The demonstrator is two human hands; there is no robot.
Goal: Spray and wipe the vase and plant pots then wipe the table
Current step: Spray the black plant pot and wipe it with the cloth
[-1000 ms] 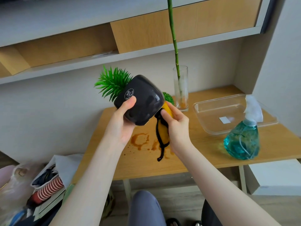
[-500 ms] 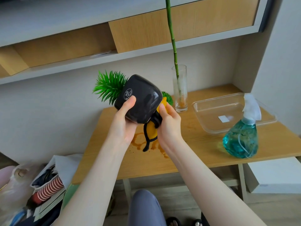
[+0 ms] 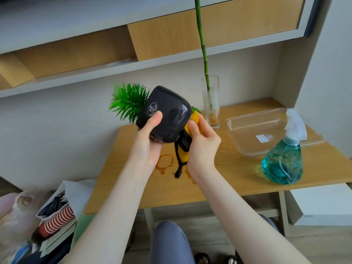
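The left hand (image 3: 147, 147) grips a glossy black plant pot (image 3: 164, 116) tipped on its side above the wooden table (image 3: 219, 180), its green artificial plant (image 3: 128, 102) pointing left. The right hand (image 3: 202, 147) clutches a yellow cloth with black trim (image 3: 185, 147) against the pot's lower right side. Behind stands a glass vase (image 3: 211, 103) holding a bamboo stalk (image 3: 202, 40); a blue spray bottle (image 3: 283, 159) and clear plastic tray (image 3: 253, 134) sit at right, brown stains (image 3: 165, 164) beneath the hands.
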